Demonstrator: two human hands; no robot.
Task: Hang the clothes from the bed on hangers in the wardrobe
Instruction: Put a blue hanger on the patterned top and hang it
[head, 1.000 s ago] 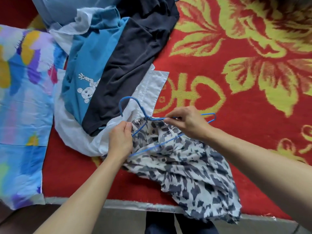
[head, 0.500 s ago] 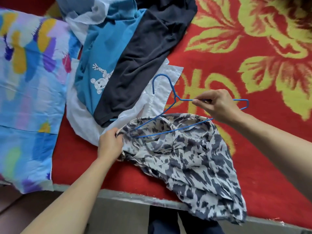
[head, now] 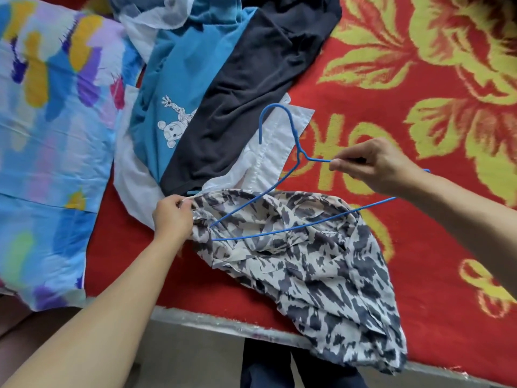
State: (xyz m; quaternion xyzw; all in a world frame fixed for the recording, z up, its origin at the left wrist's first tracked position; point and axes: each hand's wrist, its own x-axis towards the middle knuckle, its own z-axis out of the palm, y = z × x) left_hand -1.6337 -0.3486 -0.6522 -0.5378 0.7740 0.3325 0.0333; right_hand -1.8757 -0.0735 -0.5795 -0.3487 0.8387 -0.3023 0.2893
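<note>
A grey-and-white patterned shirt (head: 316, 270) lies crumpled at the bed's near edge, partly hanging over it. My left hand (head: 173, 217) pinches the shirt's upper left edge. My right hand (head: 375, 166) grips the upper right arm of a thin blue wire hanger (head: 291, 135). The hanger's left end lies on the patterned shirt beside my left hand; its hook points up over a white shirt (head: 274, 152). A blue shirt with a cartoon print (head: 184, 88) and a dark navy garment (head: 251, 88) lie on top of the white shirt.
The bed is covered by a red blanket with yellow flowers (head: 419, 79). A multicoloured pillow (head: 47, 135) lies at the left. The bed's grey edge (head: 212, 323) runs along the bottom, with floor and my dark trousers (head: 268, 365) below.
My right hand has drawn the hanger up and to the right, so more of it lies outside the patterned shirt. My left hand stays pinched on the shirt's edge.
</note>
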